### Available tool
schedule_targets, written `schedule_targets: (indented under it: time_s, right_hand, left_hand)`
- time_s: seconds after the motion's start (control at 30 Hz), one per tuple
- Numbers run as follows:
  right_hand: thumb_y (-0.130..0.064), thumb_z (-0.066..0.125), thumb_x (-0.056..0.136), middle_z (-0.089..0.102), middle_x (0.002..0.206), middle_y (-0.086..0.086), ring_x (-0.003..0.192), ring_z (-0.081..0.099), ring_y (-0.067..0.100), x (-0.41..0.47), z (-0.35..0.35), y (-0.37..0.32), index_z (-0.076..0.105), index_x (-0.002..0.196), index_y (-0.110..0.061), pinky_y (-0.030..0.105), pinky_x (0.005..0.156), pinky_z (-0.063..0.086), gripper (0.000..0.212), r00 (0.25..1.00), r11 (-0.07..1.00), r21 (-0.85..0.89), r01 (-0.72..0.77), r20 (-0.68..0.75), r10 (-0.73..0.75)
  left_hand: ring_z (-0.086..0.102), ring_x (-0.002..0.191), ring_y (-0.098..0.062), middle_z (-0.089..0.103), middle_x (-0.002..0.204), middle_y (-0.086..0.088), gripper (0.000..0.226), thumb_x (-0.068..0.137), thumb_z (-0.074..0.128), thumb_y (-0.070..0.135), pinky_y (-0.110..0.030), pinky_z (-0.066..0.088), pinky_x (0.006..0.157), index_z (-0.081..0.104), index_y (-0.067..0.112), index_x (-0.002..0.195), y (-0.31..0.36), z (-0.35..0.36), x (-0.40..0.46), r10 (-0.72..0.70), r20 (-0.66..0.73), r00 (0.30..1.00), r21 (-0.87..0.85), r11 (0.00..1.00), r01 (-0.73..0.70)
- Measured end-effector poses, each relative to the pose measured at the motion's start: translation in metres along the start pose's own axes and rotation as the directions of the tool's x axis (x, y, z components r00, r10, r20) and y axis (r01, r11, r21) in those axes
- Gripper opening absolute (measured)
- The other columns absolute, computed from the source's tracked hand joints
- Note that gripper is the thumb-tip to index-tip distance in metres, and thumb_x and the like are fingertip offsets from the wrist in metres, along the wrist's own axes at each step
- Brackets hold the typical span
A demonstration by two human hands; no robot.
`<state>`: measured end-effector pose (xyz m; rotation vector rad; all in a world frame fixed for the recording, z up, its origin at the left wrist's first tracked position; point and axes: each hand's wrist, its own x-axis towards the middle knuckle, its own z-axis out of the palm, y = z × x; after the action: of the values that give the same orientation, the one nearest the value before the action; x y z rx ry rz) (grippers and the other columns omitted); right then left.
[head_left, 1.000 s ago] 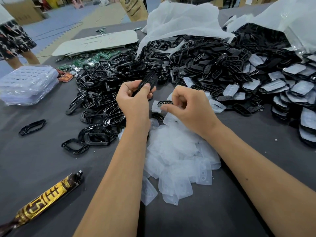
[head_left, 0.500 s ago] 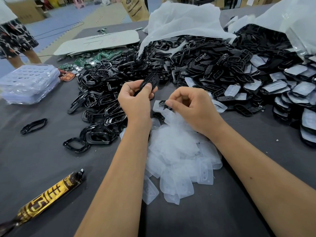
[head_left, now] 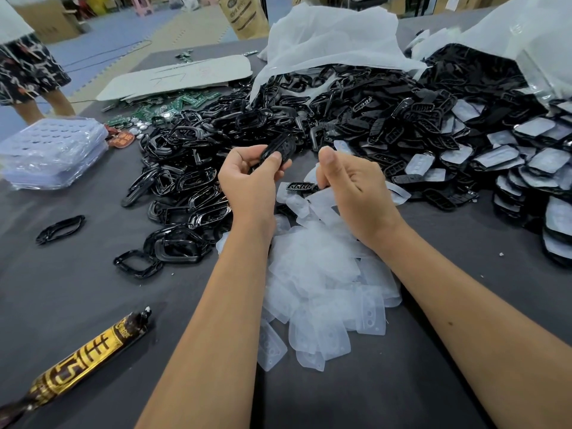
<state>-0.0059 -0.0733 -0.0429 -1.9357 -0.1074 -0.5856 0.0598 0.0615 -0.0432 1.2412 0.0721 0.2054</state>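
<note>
The left hand [head_left: 247, 184] curls round one black plastic key-fob shell [head_left: 277, 150], oval and pierced with holes. The right hand [head_left: 356, 190] pinches one small black slotted insert [head_left: 301, 187] at its 9 o'clock, over a heap of frosted translucent pads [head_left: 318, 274], uncountable. Glossy black frames [head_left: 185, 184] pile at 10 o'clock. One gold-and-brown tube [head_left: 83, 360] lies at 7 o'clock on the grey table [head_left: 93, 289].

Two hands show, the left hand [head_left: 247, 187] with one black shell [head_left: 278, 150] and the right hand [head_left: 356, 187] with one black button frame [head_left: 301, 187], while the tabletop [head_left: 77, 289] carries one gold tube [head_left: 83, 366], one lone black ring [head_left: 60, 229], one stack of clear trays [head_left: 52, 150], and black parts [head_left: 387, 113] and clear pads [head_left: 315, 274] beyond counting.
</note>
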Motion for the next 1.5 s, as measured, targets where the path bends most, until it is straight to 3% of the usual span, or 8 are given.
schedule_targets:
  time_s: [0.17, 0.27, 0.37, 0.57, 0.7, 1.03, 1.27, 1.5]
  right_hand:
    - [-0.016, 0.037, 0.091, 0.036, 0.067, -0.009, 0.067, 0.033, 0.015, 0.001, -0.002, 0.005, 0.055, 0.089, -0.005, 0.046, 0.065, 0.032, 0.021, 0.990, 0.977, 0.198, -0.083, 0.132, 0.058]
    - [-0.007, 0.036, 0.076, 0.035, 0.069, -0.002, 0.067, 0.031, 0.019, 0.002, -0.002, 0.005, 0.056, 0.093, -0.014, 0.047, 0.062, 0.032, 0.027, 0.983, 0.965, 0.219, -0.143, 0.148, 0.112]
    - [-0.002, 0.048, 0.083, 0.047, 0.069, -0.002, 0.061, 0.040, 0.009, 0.002, -0.003, 0.007, 0.062, 0.098, -0.015, 0.028, 0.055, 0.037, 0.024, 0.991, 0.982, 0.153, -0.111, 0.090, 0.098]
    - [0.001, 0.076, 0.091, 0.071, 0.082, 0.022, 0.064, 0.066, 0.020, 0.005, -0.007, 0.016, 0.073, 0.093, -0.001, 0.033, 0.063, 0.058, 0.004, 0.993, 0.956, 0.274, -0.110, -0.013, 0.118]
    - [-0.003, 0.071, 0.097, 0.067, 0.064, 0.003, 0.052, 0.067, 0.021, 0.006, -0.006, 0.018, 0.067, 0.088, -0.003, 0.028, 0.047, 0.055, 0.009, 0.987, 0.938, 0.315, -0.148, -0.013, 0.160]
    - [-0.028, 0.042, 0.113, 0.039, 0.052, 0.017, 0.033, 0.049, 0.016, 0.003, 0.000, 0.010, 0.037, 0.070, -0.005, 0.026, 0.034, 0.035, 0.049, 0.986, 0.980, 0.117, -0.163, -0.022, 0.167]
    - [-0.006, 0.059, 0.103, 0.060, 0.061, -0.001, 0.048, 0.054, 0.011, 0.004, -0.004, 0.016, 0.066, 0.101, -0.005, 0.030, 0.049, 0.050, 0.007, 0.991, 0.983, 0.150, -0.109, 0.094, 0.095]
    - [0.014, 0.071, 0.087, 0.070, 0.096, 0.001, 0.084, 0.066, 0.007, 0.006, -0.006, 0.019, 0.075, 0.115, -0.009, 0.020, 0.079, 0.053, 0.037, 0.983, 0.965, 0.227, -0.134, 0.154, 0.100]
  left_hand:
    - [0.076, 0.069, -0.022, 0.065, 0.095, -0.020, 0.017, 0.087, 0.072, -0.009, -0.024, 0.056, 0.064, 0.066, 0.006, 0.091, -0.001, 0.000, 0.000, 0.001, 0.016, 1.000, 0.023, 1.000, -0.001]
    - [0.074, 0.066, -0.020, 0.063, 0.093, -0.019, 0.017, 0.087, 0.071, -0.009, -0.027, 0.058, 0.066, 0.066, 0.007, 0.090, -0.003, -0.001, 0.002, 0.006, 0.029, 1.000, 0.027, 1.000, -0.007]
    - [0.073, 0.063, -0.018, 0.062, 0.092, -0.019, 0.016, 0.087, 0.072, -0.009, -0.031, 0.060, 0.068, 0.066, 0.006, 0.091, -0.004, -0.001, 0.003, 0.019, 0.034, 0.999, 0.043, 0.999, -0.021]
    - [0.071, 0.060, -0.016, 0.061, 0.084, -0.013, 0.016, 0.085, 0.073, -0.009, -0.039, 0.064, 0.075, 0.066, 0.004, 0.091, -0.007, -0.002, 0.005, 0.020, 0.039, 0.999, 0.028, 0.999, -0.021]
    - [0.073, 0.064, -0.019, 0.064, 0.085, -0.013, 0.017, 0.085, 0.073, -0.008, -0.032, 0.060, 0.069, 0.067, 0.007, 0.090, -0.008, -0.001, 0.005, 0.020, 0.049, 0.999, 0.042, 0.999, -0.022]
    - [0.077, 0.071, -0.023, 0.066, 0.090, -0.015, 0.018, 0.087, 0.072, -0.009, -0.023, 0.054, 0.061, 0.066, 0.008, 0.090, -0.006, 0.000, 0.004, 0.005, 0.063, 0.998, 0.035, 0.999, -0.007]
    - [0.074, 0.065, -0.020, 0.064, 0.086, -0.016, 0.017, 0.087, 0.072, -0.009, -0.027, 0.056, 0.063, 0.065, 0.006, 0.092, -0.006, 0.000, 0.003, 0.015, 0.063, 0.998, 0.034, 0.999, -0.017]
    - [0.071, 0.060, -0.014, 0.060, 0.088, -0.017, 0.016, 0.087, 0.072, -0.008, -0.026, 0.054, 0.062, 0.066, 0.006, 0.093, -0.005, 0.000, 0.002, 0.024, 0.049, 0.998, 0.057, 0.998, -0.027]
